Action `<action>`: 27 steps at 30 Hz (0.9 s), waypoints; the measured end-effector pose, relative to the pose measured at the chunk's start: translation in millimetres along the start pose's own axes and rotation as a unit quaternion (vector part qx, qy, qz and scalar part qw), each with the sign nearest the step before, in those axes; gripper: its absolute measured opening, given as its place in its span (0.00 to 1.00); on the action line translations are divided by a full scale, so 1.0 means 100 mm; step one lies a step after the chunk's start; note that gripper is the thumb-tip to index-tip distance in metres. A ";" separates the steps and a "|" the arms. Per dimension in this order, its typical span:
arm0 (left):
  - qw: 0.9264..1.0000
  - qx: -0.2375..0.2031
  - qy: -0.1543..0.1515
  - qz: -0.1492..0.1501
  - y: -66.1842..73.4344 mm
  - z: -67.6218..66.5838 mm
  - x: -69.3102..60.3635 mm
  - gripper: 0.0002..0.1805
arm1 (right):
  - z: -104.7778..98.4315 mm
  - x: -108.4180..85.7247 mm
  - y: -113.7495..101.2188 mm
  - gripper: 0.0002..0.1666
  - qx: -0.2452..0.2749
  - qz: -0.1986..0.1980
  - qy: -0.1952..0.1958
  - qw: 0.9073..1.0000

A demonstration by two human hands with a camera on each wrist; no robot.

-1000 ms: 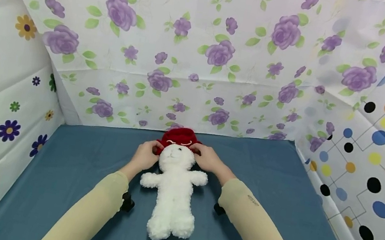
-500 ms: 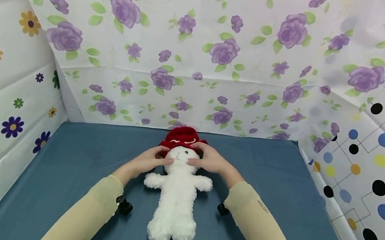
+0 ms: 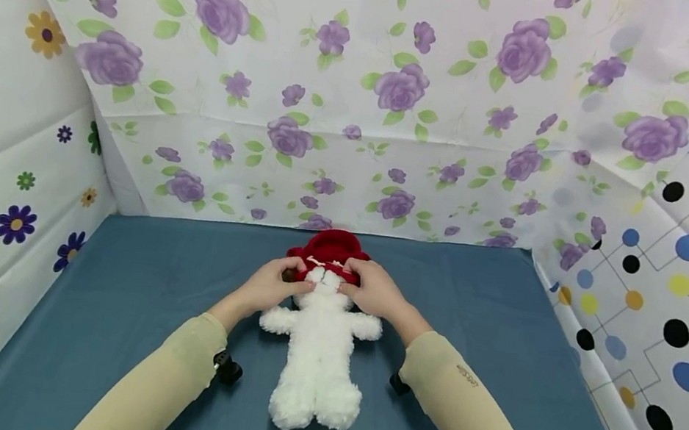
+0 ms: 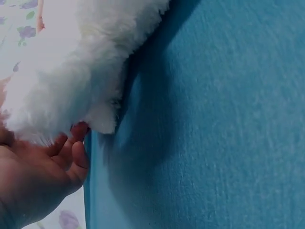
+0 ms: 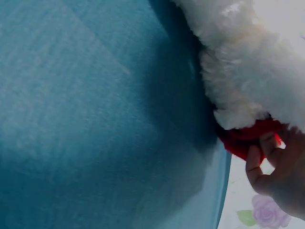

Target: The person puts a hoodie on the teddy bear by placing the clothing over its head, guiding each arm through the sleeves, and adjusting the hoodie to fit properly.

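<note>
the red hat (image 3: 335, 245) sits on the head of the white plush toy (image 3: 319, 352), near the far edge of the blue tabletop (image 3: 153, 290), about midway between its side edges; the toy lies face up, feet toward the near edge. the brim comes low over the face. to seat the hat well, both sides should probably be drawn evenly, the pull shared between the hands so that the brim ends up level. a one-sided tug would likely twist it. the thumbs seem best used as a brace against the cheeks, since soft pile may squash and slip.

the left hand (image 3: 267, 285) is partly closed, fingers curled on the brim at its own side, thumb against the toy's face; in the left wrist view the fur hides some fingertips. the right hand (image 3: 382, 295) mirrors it, and the right wrist view shows curled fingers gripping the hat's edge. neither is spread wide.
</note>
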State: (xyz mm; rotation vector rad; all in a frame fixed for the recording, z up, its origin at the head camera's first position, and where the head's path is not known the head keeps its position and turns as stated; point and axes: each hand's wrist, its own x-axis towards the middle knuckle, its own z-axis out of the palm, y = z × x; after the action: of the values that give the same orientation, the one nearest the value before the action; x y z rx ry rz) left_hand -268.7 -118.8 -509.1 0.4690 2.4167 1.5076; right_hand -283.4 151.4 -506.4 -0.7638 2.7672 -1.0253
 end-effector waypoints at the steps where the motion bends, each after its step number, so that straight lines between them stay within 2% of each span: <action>1: 1.000 0.002 0.001 0.003 0.01 0.00 0.00 0.14 | 0.00 -0.01 0.00 0.15 -0.009 -0.005 0.007 1.000; 5: 1.000 0.019 0.000 0.019 0.02 0.01 0.01 0.13 | 0.00 -0.04 0.01 0.21 -0.043 -0.039 0.019 0.998; 7: 0.999 0.036 -0.014 0.033 0.01 -0.01 0.01 0.12 | -0.03 -0.06 0.03 0.19 -0.053 -0.062 0.013 0.997; 10: 0.995 0.071 -0.047 0.058 -0.02 -0.06 0.00 0.09 | -0.09 -0.10 0.10 0.10 -0.064 -0.066 -0.012 0.996; 12: 0.990 0.100 -0.069 0.069 -0.05 -0.11 0.00 0.15 | -0.13 -0.14 0.15 0.07 -0.070 -0.065 -0.031 0.995; 14: 0.985 0.135 -0.080 0.075 -0.07 -0.14 0.01 0.23 | -0.15 -0.16 0.19 0.15 -0.085 -0.066 -0.048 0.993; 17: 0.975 0.189 -0.084 0.078 -0.08 -0.17 0.04 0.29 | -0.15 -0.14 0.22 0.25 -0.116 -0.082 -0.058 0.988; 21: 0.965 0.239 -0.081 0.078 -0.08 -0.13 0.10 0.31 | -0.11 -0.09 0.22 0.29 -0.164 -0.083 -0.048 0.982; 24: 0.963 0.249 -0.074 0.074 -0.07 -0.10 0.12 0.30 | -0.07 -0.07 0.22 0.29 -0.170 -0.077 -0.040 0.982; 27: 0.963 0.249 -0.066 0.073 -0.08 -0.08 0.15 0.29 | -0.07 -0.07 0.22 0.28 -0.143 -0.066 -0.044 0.987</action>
State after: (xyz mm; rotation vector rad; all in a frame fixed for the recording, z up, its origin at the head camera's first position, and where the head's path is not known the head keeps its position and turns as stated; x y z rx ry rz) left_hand -286.5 -122.8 -513.4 0.8330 2.6890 0.8606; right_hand -288.6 173.0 -515.8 -1.0118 2.8530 -0.5975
